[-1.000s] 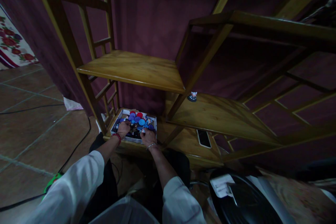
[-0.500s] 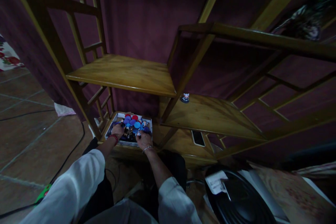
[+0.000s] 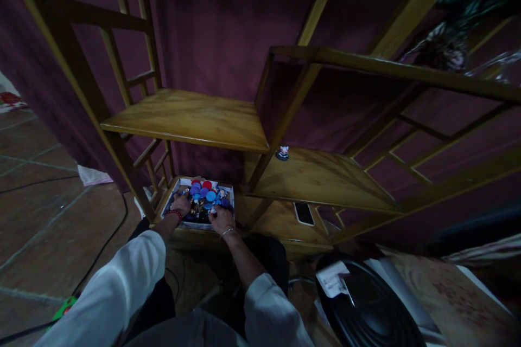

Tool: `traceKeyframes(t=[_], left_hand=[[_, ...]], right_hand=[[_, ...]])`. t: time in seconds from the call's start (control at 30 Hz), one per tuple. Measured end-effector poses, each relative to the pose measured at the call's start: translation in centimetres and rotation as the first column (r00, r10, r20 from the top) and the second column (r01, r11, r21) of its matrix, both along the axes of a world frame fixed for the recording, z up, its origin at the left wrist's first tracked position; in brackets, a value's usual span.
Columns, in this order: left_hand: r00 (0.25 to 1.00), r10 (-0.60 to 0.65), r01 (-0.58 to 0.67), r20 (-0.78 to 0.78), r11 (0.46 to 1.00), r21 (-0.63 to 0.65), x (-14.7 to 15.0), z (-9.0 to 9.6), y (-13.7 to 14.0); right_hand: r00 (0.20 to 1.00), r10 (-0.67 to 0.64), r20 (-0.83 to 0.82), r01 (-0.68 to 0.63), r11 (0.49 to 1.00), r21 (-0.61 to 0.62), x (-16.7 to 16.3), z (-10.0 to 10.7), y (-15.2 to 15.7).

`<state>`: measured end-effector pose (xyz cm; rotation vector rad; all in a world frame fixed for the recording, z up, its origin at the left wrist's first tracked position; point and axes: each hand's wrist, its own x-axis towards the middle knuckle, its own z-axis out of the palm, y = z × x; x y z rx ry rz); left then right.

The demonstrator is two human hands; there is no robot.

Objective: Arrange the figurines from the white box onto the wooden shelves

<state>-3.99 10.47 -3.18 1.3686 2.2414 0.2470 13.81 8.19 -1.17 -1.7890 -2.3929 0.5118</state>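
On my remote feed I see left hand point(image 3: 181, 205) and right hand point(image 3: 222, 219) reaching into box point(image 3: 233, 196) of figurines point(image 3: 223, 193) and discs point(image 3: 210, 196), bottom shelf point(image 3: 279, 222); can't tell either grip's state; phone point(image 3: 304, 213) lies right of box

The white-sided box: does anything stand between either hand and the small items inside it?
Nothing visible does. The left hand and right hand both reach into the box over its near side, to the small items; the upper shelf crosses neither.
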Motion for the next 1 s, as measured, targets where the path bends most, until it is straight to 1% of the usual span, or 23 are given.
traceKeyframes(t=[0.13,0.2,0.33,0.6,0.83,1.0], left_hand=[[1.0,-0.024,0.024,0.007,1.0,-0.004,-0.1,-0.5,0.2],[1.0,-0.008,0.008,0.005,1.0,-0.006,0.0,-0.4,0.2],[0.999,0.053,-0.053,0.005,0.999,0.001,0.2,0.1,0.0],[0.997,0.068,-0.068,0.033,0.998,0.0,0.2,0.8,-0.3],[0.999,0.049,-0.05,0.022,0.999,0.007,0.3,1.9,-0.9],[0.996,0.089,-0.089,-0.002,0.996,0.02,0.2,1.7,-0.9]], right_hand=[[1.0,0.002,0.009,-0.003,1.0,0.018,0.0,-0.1,0.0],[1.0,0.003,0.008,-0.003,1.0,0.026,-0.1,-0.1,0.0],[1.0,0.001,0.007,-0.001,1.0,0.027,-0.1,0.0,0.0],[1.0,-0.012,0.011,0.012,1.0,0.001,-0.1,0.4,-0.2],[1.0,-0.022,-0.003,0.022,1.0,0.001,-0.1,0.7,-0.4],[1.0,-0.031,0.006,0.031,1.0,-0.004,-0.2,0.7,-0.4]])
